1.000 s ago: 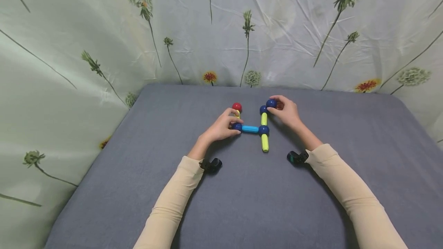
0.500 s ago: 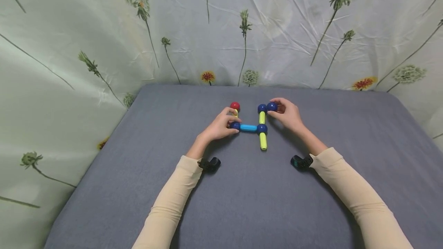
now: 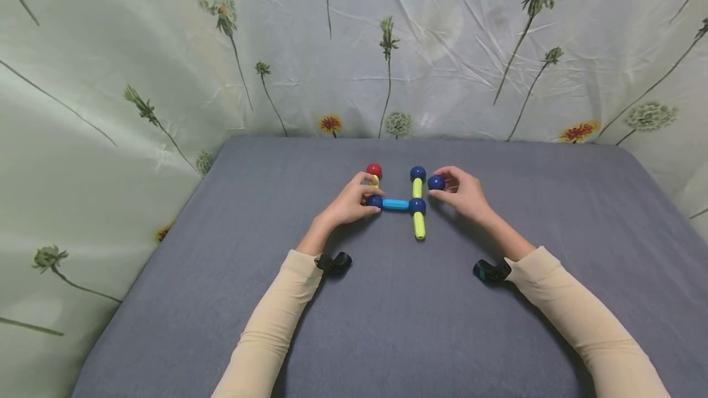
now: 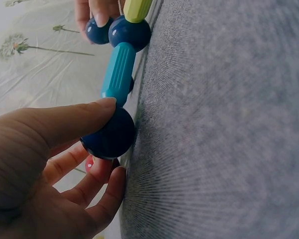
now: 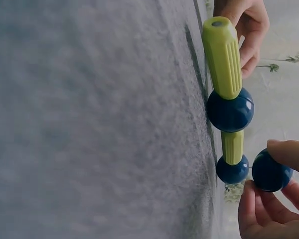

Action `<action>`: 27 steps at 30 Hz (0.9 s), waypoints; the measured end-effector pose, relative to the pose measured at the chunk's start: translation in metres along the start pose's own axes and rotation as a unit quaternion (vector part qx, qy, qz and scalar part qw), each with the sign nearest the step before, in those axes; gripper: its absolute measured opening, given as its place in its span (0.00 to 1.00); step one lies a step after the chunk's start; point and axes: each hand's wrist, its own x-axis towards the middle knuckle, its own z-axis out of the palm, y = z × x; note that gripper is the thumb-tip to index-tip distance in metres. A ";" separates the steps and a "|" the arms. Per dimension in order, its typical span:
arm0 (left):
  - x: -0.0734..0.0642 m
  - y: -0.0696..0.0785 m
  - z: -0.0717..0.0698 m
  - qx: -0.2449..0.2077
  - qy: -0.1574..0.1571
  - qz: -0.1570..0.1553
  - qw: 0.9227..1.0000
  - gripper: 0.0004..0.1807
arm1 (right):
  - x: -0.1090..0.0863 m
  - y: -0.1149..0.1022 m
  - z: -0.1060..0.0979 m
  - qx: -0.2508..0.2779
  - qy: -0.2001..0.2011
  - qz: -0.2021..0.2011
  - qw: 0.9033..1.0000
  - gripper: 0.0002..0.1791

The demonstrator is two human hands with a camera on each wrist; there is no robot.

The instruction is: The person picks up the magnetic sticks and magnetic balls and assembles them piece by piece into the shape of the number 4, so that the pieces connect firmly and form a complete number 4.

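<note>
A small frame of balls and ribbed rods lies on the grey cloth. My left hand (image 3: pixel 351 201) grips its left blue ball (image 4: pixel 112 134), the thumb reaching the end of the light blue rod (image 3: pixel 395 204). That rod runs to another blue ball (image 3: pixel 417 206), which has a yellow-green rod (image 3: pixel 419 226) pointing toward me and one (image 3: pixel 417 188) pointing away, capped by a far blue ball (image 3: pixel 417 174). Beyond my left fingers a red ball (image 3: pixel 373 169) tops a partly hidden yellow rod. My right hand (image 3: pixel 466 195) pinches a separate blue ball (image 5: pixel 272 170) just right of the frame.
A grey cloth-covered surface (image 3: pixel 387 318) extends around the pieces. Behind it and on the left hangs a pale curtain (image 3: pixel 310 35) printed with dandelions. Black straps with small devices are on the left wrist (image 3: pixel 334 264) and right wrist (image 3: pixel 492 271).
My right hand has drawn its blue ball off the far blue ball, toward me and slightly right, leaving a gap. My left hand keeps its grip on the frame.
</note>
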 end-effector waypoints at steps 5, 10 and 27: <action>0.000 0.001 0.000 0.001 0.003 -0.002 1.000 0.17 | -0.010 0.000 -0.003 -0.008 -0.010 0.003 1.000 0.20; 0.000 0.000 0.001 0.006 0.005 0.000 1.000 0.16 | -0.018 -0.001 -0.004 -0.005 -0.023 0.000 1.000 0.20; 0.001 0.003 0.002 0.004 0.004 -0.014 1.000 0.16 | -0.038 -0.004 -0.013 -0.010 -0.096 0.010 0.995 0.19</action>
